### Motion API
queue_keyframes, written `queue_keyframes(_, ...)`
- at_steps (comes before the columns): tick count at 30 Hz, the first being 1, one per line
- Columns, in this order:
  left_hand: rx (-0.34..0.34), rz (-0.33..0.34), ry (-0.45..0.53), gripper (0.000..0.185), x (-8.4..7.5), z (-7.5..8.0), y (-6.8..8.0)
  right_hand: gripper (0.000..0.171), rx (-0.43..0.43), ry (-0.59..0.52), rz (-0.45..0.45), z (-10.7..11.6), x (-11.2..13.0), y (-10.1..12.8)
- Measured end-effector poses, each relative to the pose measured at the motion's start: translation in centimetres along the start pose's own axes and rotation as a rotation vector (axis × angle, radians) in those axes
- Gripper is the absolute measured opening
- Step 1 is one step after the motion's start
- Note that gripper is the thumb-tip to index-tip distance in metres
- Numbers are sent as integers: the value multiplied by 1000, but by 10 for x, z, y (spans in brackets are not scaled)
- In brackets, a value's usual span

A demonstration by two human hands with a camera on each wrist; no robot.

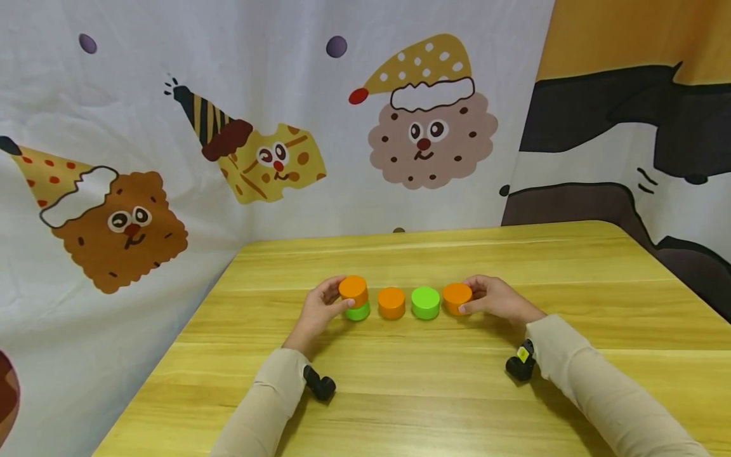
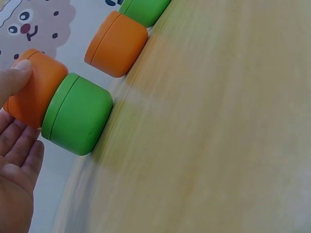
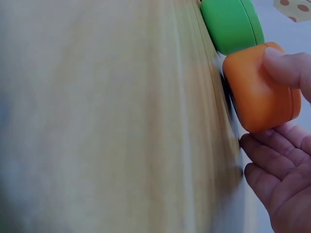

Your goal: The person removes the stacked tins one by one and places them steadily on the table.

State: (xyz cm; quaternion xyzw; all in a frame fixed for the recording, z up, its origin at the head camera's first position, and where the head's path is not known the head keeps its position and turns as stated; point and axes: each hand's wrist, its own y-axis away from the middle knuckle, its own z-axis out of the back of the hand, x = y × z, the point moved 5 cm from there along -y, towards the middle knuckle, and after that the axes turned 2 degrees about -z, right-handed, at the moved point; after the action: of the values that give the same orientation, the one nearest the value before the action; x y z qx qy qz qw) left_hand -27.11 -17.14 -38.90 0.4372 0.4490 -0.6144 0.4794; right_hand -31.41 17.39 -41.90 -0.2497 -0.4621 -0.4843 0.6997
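Now, hand by hand, with the middle orange cylinder as the landmark.

Left hand: the left hand has thumb and fingers curled round the top orange cylinder, pinching it at its sides; the left wrist view shows the thumb tip pressed on it.

Top orange cylinder: it sits on the lower green cylinder, slightly off-centre, just left of the middle orange cylinder. Whether it rests fully or is a touch lifted, I cannot tell.

Right hand: the right hand grips the right orange cylinder, thumb on the near side and fingers curled behind it.

Right orange cylinder: in the right wrist view it looks tipped or just clear of the table; it is two places right of the middle orange cylinder.

Between them: the middle green cylinder stands just right of the middle orange cylinder, untouched.

Done so far: judging by the layout, one two-high stack, orange over green, exists left of the middle orange cylinder.

Left to do: three cylinders lie single in the row; the one in the right hand seems the next in play.

Around: both wrists carry small black cameras, and a cartoon biscuit curtain hangs behind the table.
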Motion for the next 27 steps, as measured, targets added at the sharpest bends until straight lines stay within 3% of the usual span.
queue_keyframes(18, -2, 4, 1, 53, -2, 0, 1, 51, 13, 53, 19, 2, 1, 0)
queue_keyframes(27, 18, -19, -14, 55, -4, -1, 1, 72, 1, 68, 22, 6, 6, 3)
